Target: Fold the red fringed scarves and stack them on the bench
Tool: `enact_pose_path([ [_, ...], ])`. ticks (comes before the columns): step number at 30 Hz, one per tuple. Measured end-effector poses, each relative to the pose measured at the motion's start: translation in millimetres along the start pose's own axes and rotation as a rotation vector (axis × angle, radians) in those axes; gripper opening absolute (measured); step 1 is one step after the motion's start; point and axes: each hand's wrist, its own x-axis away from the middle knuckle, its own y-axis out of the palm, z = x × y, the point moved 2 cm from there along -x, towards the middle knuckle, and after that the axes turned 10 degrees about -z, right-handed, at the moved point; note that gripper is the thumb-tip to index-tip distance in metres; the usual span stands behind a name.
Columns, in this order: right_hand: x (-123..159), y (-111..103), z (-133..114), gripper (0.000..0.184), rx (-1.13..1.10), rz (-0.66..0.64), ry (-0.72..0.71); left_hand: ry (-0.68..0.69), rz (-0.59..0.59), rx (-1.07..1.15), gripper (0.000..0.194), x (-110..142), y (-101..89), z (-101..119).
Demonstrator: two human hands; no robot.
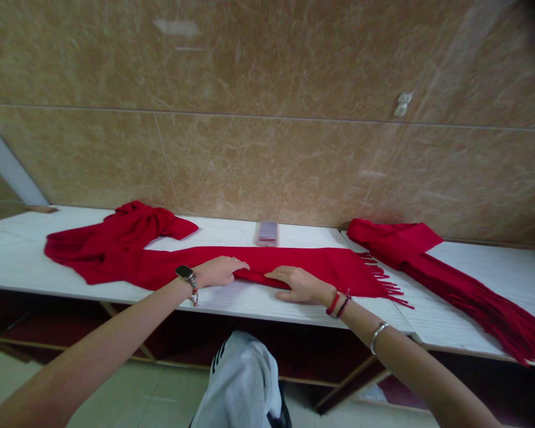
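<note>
A red fringed scarf (321, 266) lies along the white tabletop, its right part spread into a flat strip and its left part bunched in loose folds. At the strip's near edge, my left hand (218, 271) has its fingers closed on the cloth, which is slightly raised there. My right hand (298, 283) rests on the same edge further right, fingers stretched over the fabric and thumb apart from them. The fringe (386, 279) fans out at the scarf's right end. Parts of the fingertips are hidden by the cloth.
A second red scarf (396, 244), folded over with its fringe trailing, lies on the right. Behind the strip sits a small rectangular pinkish object (267, 233). A brown marbled wall (249, 166) rises at the back; open shelving (182, 333) is below the white top (249, 303).
</note>
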Motion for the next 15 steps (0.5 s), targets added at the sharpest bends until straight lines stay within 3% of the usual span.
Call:
enact_pose_path([
  [8, -6, 14, 20, 0.036, -0.016, 0.165, 0.058, -0.052, -0.009, 0.169, 0.054, -3, -1.6, -13],
  [12, -5, 14, 27, 0.011, -0.082, 0.294, 0.075, -0.027, 0.063, 0.094, 0.044, -4, 2.7, 6],
  [15, -4, 15, 28, 0.010, -0.105, 0.323, 0.075, 0.009, 0.148, 0.029, 0.050, -7, 5.7, 28],
])
